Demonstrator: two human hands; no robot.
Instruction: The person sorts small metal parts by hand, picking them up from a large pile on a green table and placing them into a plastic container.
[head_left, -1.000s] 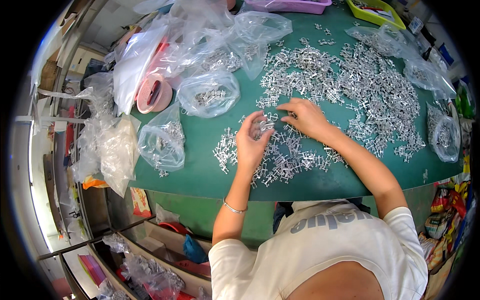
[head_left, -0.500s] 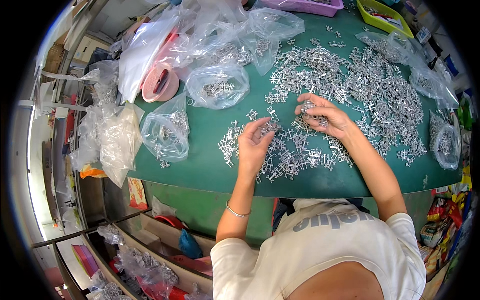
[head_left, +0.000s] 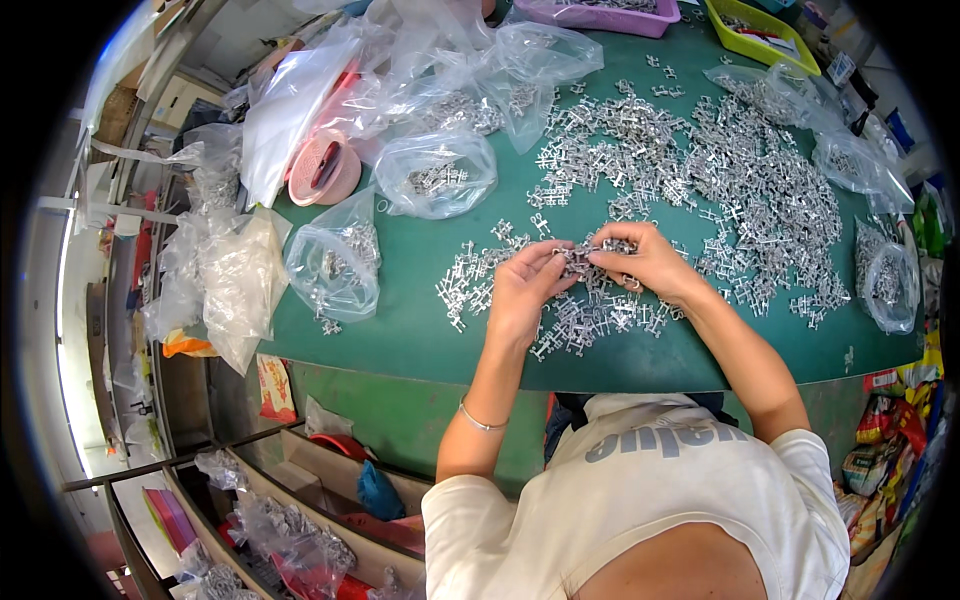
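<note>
While both hands, left hand (head_left: pixel 522 290) & right hand (head_left: pixel 645 262), pinch small silver cross-shaped metal parts (head_left: pixel 585 262) w/ closed fingers over green counter (head_left: pixel 420 330), sorting's underway; next needs careful separating.

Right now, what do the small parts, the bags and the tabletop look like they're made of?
Parts: probably metal, bright silvery with glints; plated plastic can't be excluded. Both the left hand and right hand pinch a cluster of them.
Bags: thin clear plastic film, crinkled, contents showing through.
Tabletop: green matte covering, looks like a mat or laminate; can't tell which.
</note>
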